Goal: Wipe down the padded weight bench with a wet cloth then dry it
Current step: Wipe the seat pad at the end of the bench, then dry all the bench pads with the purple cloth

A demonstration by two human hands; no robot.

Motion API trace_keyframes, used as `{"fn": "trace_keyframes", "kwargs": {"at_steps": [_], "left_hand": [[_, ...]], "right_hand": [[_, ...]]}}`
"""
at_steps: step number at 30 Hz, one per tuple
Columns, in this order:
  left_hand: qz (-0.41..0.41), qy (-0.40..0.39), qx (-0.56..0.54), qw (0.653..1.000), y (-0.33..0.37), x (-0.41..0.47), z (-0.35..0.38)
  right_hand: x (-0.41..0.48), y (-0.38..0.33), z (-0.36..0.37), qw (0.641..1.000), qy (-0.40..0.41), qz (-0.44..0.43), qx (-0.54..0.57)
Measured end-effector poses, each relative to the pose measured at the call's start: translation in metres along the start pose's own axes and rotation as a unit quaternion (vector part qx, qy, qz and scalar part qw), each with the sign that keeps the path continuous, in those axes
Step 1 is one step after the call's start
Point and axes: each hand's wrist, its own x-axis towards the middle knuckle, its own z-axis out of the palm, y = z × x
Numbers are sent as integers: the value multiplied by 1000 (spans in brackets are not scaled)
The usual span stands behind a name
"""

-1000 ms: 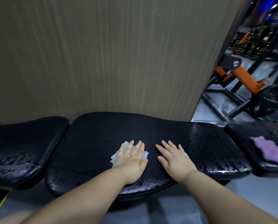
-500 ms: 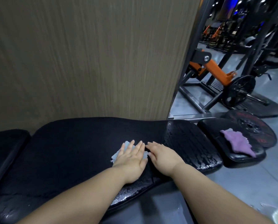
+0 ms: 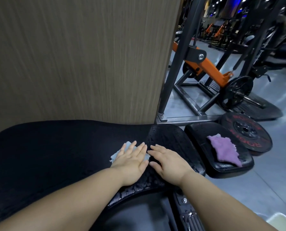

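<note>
The black padded bench (image 3: 55,147) stretches across the lower view, its right end glistening with water. My left hand (image 3: 132,161) lies flat with straight fingers on a pale blue cloth (image 3: 114,155), pressing it onto the pad. My right hand (image 3: 168,161) rests flat on the wet pad just right of it, fingertips almost touching the left hand. A purple cloth (image 3: 223,150) lies on the separate small black pad (image 3: 203,130) to the right.
A wood-grain wall panel (image 3: 80,55) rises directly behind the bench. A red-lettered weight plate (image 3: 245,132) lies on the floor beyond the small pad. An orange and black plate-loaded machine (image 3: 210,69) stands behind. A pale basin rim (image 3: 280,221) shows at bottom right.
The view has swung to the right. My right hand slid left until it sits beside my left hand. The left hand stays on the blue cloth.
</note>
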Motion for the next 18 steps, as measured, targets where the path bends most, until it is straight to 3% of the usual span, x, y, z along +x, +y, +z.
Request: {"fn": "trace_keyframes", "kwargs": {"at_steps": [11,15,18], "left_hand": [[34,-12,5,999,53,46,-6],[54,-25,7,998,68,60,-7],[67,-35,5,997,73,66,-8]], "right_hand": [[-30,74,-19,998,40,33,22],[-36,103,-32,981,178,72,-22],[-42,125,-47,941,270,199,-53]]}}
